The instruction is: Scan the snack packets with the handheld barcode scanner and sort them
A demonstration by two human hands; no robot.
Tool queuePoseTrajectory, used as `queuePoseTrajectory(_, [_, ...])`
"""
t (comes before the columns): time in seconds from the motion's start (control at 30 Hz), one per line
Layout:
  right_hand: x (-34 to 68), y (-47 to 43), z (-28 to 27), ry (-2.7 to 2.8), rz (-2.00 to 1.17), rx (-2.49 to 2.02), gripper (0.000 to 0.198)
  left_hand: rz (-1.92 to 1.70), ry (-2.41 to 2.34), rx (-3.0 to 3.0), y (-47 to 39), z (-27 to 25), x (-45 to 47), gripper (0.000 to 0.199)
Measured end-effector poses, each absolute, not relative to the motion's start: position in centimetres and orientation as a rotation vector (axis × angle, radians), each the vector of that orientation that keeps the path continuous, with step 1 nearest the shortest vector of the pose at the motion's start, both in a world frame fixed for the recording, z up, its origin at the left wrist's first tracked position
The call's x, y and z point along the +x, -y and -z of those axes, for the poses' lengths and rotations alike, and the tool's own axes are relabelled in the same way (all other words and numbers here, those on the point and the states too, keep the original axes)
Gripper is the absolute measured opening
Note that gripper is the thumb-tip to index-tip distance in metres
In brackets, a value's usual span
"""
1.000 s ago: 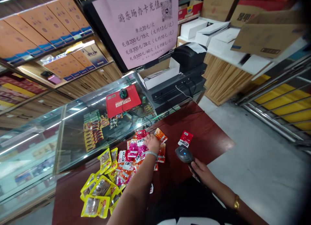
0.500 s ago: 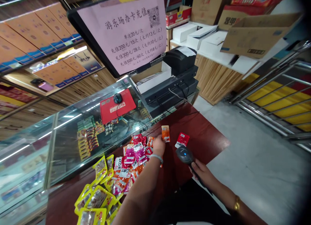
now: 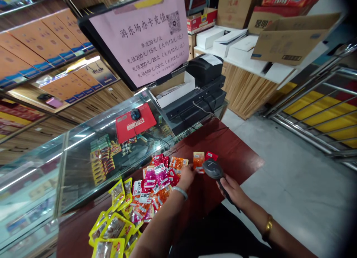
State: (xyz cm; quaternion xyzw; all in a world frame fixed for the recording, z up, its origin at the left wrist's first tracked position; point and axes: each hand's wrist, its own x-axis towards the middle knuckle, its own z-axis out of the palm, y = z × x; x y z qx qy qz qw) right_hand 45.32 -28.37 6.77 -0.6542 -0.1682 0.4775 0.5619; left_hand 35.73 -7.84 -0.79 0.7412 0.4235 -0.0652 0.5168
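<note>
Two hands work over a dark red counter [image 3: 237,154] in a shop, seen from my head camera looking down. My left hand [image 3: 187,175] pinches a small orange snack packet [image 3: 198,161] by its lower edge and holds it upright just above the counter. My right hand [image 3: 232,189] is closed around the handle of a black barcode scanner [image 3: 213,168], whose head sits right beside the orange packet, nearly touching it and aimed toward it.

One small red packet [image 3: 212,155] lies on the counter just behind the scanner, apart from the rest; I judge it to be already scanned and set aside, though nothing here proves that. Left of my left hand lies a loose heap of pink, red and orange packets [image 3: 156,180], and nearer to me a cluster of larger yellow packets [image 3: 111,224]. Judging by that split, the work looks barely begun: one packet aside, one under the scanner, dozens left in the heaps.

Beyond the counter stands a glass display case [image 3: 83,146] with a red mouse pad [image 3: 135,122] and a mouse on top. Behind it are a black receipt printer [image 3: 205,68], and a monitor with its back to me carrying a pink paper price sign [image 3: 147,38]. Cardboard boxes [image 3: 290,38] are stacked at the upper right.
</note>
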Motion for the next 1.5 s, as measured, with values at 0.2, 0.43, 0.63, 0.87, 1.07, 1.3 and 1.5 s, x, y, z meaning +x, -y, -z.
queuePoseTrajectory(0.2, [43.9, 28.2, -5.8, 0.375, -1.192, -1.537, 0.05, -0.053, -0.843, 1.607, 9.1, 0.2, 37.1, 0.045])
queuePoseTrajectory(0.43, [42.7, 27.5, -5.2, 0.393, -1.243, -1.566, 0.055, 0.231, -1.293, 2.455, 3.3, -1.2, 33.1, 0.06])
queuePoseTrajectory(0.63, [41.9, 28.0, -4.8, 0.381, -1.259, -1.56, 0.052, 0.5, -1.207, 2.636, -0.5, -1.3, 32.3, 0.056])
queuePoseTrajectory(0.87, [42.1, 27.6, -5.7, 0.381, -1.212, -1.568, 0.055, 0.367, -1.147, 2.372, 0.9, -2.0, 33.3, 0.045])
queuePoseTrajectory(1.07, [42.4, 27.1, -6.7, 0.402, -1.152, -1.552, 0.052, 0.327, -1.104, 2.187, 3.0, -1.3, 33.3, 0.053])
queuePoseTrajectory(1.3, [41.9, 27.6, -6.4, 0.401, -1.163, -1.555, 0.053, 0.094, -1.005, 1.847, 4.7, -0.9, 35.5, 0.041])
queuePoseTrajectory(1.5, [41.8, 28.1, -6.3, 0.414, -1.162, -1.592, 0.054, 0.185, -0.918, 2.348, 5.6, -2.4, 33.3, 0.048])
